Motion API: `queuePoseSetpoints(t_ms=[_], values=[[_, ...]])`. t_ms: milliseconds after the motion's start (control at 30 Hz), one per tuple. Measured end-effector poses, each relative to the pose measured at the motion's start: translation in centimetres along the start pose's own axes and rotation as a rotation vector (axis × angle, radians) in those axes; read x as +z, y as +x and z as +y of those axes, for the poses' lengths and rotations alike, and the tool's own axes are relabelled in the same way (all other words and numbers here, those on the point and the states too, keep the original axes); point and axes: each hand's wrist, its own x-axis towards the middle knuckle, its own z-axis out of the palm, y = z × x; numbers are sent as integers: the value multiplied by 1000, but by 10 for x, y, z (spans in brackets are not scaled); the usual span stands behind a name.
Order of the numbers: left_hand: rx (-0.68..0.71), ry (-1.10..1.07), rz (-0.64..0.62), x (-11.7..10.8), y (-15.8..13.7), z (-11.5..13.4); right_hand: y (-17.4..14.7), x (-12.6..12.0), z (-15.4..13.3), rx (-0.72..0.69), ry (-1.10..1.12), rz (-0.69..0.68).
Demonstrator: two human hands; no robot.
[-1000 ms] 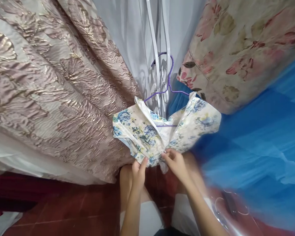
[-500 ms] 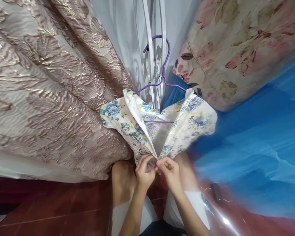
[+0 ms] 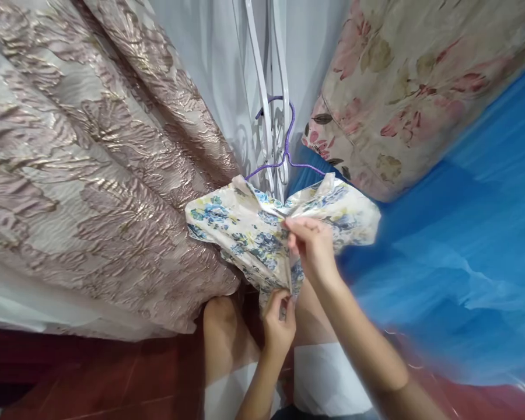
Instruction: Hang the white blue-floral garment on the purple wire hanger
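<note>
A white dress [image 3: 262, 233] with blue and yellow flowers hangs on a purple hanger [image 3: 285, 153], its zipper opening facing me. My right hand [image 3: 312, 248] is closed in a pinch at the top of the zipped part, just below the neckline; the zipper pull itself is hidden by the fingers. Lower down, my left hand [image 3: 280, 321] pinches the dress fabric at the bottom of the zipper line. Between the two hands the zipper edges lie together, and above the right hand a small gap shows at the neck.
White metal bars [image 3: 262, 76] stand behind the hanger. A pink and gold brocade garment [image 3: 105, 163] fills the left side. On the right hang a cream floral garment [image 3: 389, 105] and a blue tulle one [image 3: 441, 251]. The red tiled floor [image 3: 135, 373] lies below.
My right hand has travelled up from beside the left hand to near the neckline, and the wide V opening has closed beneath it. The left hand has shifted slightly down and right.
</note>
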Motion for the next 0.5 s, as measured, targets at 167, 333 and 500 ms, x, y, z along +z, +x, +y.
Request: queuePoseSetpoints(t_ms=[167,333,500], values=[[-4,-28,-51,5,2,-4,32,20,-29,-86,-54,-43],[8,-31,-172,11,-4,-24,36,11,-40,-126,-90,-35],[124,-18,-128,-11,31,-24,27,0,-39,-175,-112,-31]])
